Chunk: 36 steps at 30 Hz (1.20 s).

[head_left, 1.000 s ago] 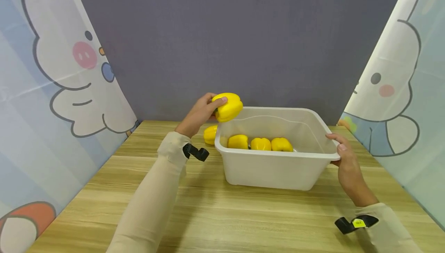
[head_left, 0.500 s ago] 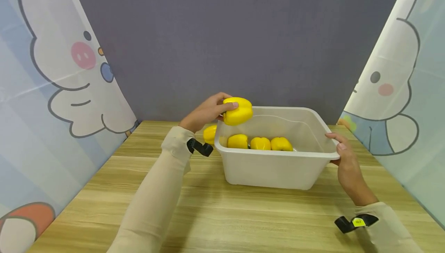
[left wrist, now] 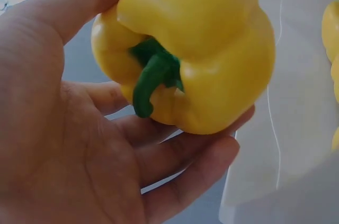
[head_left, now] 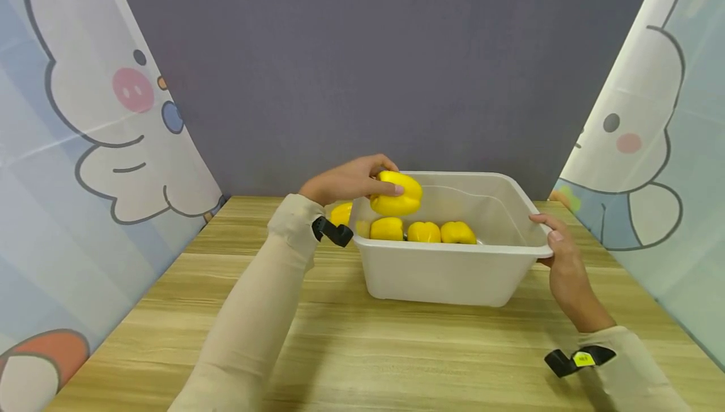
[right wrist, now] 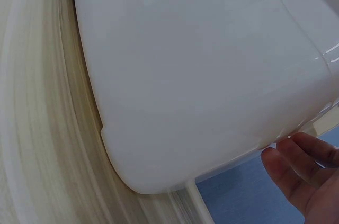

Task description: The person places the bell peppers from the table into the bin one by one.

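My left hand (head_left: 357, 179) holds a yellow bell pepper (head_left: 401, 195) over the left end of a white plastic tub (head_left: 442, 277). In the left wrist view, thumb and fingers wrap round the pepper (left wrist: 206, 49), its green stem (left wrist: 153, 78) facing the palm. Inside the tub, 3 more yellow peppers (head_left: 424, 232) lie in a row along the near side. My right hand (head_left: 566, 273) grips the tub's right rim, thumb over the top and fingers under it. In the right wrist view, the fingertips (right wrist: 296, 166) reach the tub's outer wall (right wrist: 201, 86).
Another yellow pepper (head_left: 341, 214) lies on the wooden table (head_left: 317, 336) left of the tub, partly hidden by the left wrist and the tub. A dark grey panel (head_left: 385, 66) stands behind. Cartoon-printed sheets (head_left: 96, 148) flank both sides.
The left hand has carried its pepper to the right and down, from beside the tub's left rim to over its inside. The right hand keeps its hold on the rim.
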Motion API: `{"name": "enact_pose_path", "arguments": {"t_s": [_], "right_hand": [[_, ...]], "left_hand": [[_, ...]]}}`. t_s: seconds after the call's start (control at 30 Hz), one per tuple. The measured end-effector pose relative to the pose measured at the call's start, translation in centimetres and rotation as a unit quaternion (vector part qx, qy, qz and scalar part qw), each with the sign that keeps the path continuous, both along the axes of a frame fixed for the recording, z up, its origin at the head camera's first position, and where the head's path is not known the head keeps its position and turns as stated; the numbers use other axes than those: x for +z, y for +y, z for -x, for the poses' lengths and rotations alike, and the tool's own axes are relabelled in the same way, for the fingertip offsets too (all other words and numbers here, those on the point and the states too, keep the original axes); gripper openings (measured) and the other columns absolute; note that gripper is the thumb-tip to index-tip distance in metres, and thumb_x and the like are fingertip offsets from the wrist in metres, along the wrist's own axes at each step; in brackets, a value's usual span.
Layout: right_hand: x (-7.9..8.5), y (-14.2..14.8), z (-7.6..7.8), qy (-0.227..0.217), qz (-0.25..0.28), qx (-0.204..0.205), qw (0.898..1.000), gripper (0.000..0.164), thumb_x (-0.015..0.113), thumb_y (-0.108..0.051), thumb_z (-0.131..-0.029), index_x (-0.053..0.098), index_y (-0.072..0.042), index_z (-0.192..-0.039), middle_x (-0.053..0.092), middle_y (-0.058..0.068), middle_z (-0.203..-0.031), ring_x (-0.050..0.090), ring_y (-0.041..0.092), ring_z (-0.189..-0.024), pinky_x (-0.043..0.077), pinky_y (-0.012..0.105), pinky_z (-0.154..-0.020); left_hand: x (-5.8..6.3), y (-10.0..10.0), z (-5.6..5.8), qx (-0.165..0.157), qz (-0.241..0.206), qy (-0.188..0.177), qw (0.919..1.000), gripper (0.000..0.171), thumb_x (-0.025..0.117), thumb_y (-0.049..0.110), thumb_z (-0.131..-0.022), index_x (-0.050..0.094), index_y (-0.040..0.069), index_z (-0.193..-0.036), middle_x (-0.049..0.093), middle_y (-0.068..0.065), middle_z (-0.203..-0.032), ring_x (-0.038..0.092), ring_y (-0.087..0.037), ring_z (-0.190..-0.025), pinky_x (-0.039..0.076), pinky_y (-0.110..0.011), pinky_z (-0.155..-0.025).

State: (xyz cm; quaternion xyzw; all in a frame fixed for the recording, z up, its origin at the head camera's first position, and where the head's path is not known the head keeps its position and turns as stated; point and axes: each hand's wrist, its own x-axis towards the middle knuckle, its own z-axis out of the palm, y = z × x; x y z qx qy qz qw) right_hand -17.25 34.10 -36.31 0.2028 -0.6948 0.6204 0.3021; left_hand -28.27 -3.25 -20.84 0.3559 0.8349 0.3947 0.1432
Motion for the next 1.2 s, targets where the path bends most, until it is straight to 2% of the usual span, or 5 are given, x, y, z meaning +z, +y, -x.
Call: {"name": "enact_pose_path", "arguments": {"t_s": [0.2,0.3,0.53,0.8,1.2], "right_hand": [[0.0,0.1,-0.1,0.003,-0.005,0.002,1.000,0.043,0.029,-0.022,-0.108,0.053,-0.004,-0.138,0.050,0.007,-0.127,0.054,0.014,-0.090,0.049,0.019,-0.068],[0.1,0.1,-0.1,0.001,-0.007,-0.005,1.000,0.043,0.028,-0.022,-0.108,0.053,-0.004,-0.138,0.050,0.007,-0.127,0.054,0.014,-0.090,0.048,0.018,-0.068],[0.1,0.1,-0.3,-0.001,-0.004,-0.016,1.000,0.043,0.029,-0.022,-0.108,0.054,-0.004,-0.138,0.051,0.005,-0.128,0.054,0.014,-0.091,0.048,0.017,-0.069],[0.0,0.0,0.0,-0.007,-0.006,-0.014,1.000,0.043,0.028,-0.021,-0.108,0.053,-0.002,-0.138,0.051,0.005,-0.129,0.054,0.015,-0.094,0.049,0.018,-0.070],[-0.2,0.3,0.5,-0.005,-0.005,-0.007,1.000,0.043,0.028,-0.021,-0.108,0.052,-0.002,-0.138,0.051,0.007,-0.129,0.054,0.015,-0.093,0.049,0.018,-0.070]], "left_hand": [[0.5,0.8,0.1,-0.013,0.040,-0.001,0.9991,0.061,0.073,0.047,-0.089,0.050,0.019,-0.138,0.063,-0.003,-0.119,0.062,-0.024,-0.103,0.049,-0.049,-0.095],[0.6,1.3,0.3,-0.016,0.041,-0.001,0.9990,0.060,0.073,0.048,-0.089,0.050,0.019,-0.137,0.062,-0.002,-0.120,0.061,-0.023,-0.105,0.048,-0.049,-0.097],[1.2,2.6,0.5,-0.026,0.038,0.001,0.9989,0.055,0.073,0.046,-0.090,0.052,0.019,-0.133,0.064,0.001,-0.121,0.060,-0.020,-0.107,0.050,-0.042,-0.094],[0.8,3.6,1.2,-0.018,0.049,0.000,0.9987,0.056,0.074,0.047,-0.089,0.052,0.020,-0.132,0.061,0.001,-0.123,0.059,-0.020,-0.103,0.051,-0.034,-0.086],[0.9,6.3,1.7,-0.023,0.045,0.037,0.9980,0.050,0.073,0.046,-0.090,0.053,0.020,-0.128,0.063,0.000,-0.116,0.059,-0.021,-0.094,0.051,-0.035,-0.085]]}}
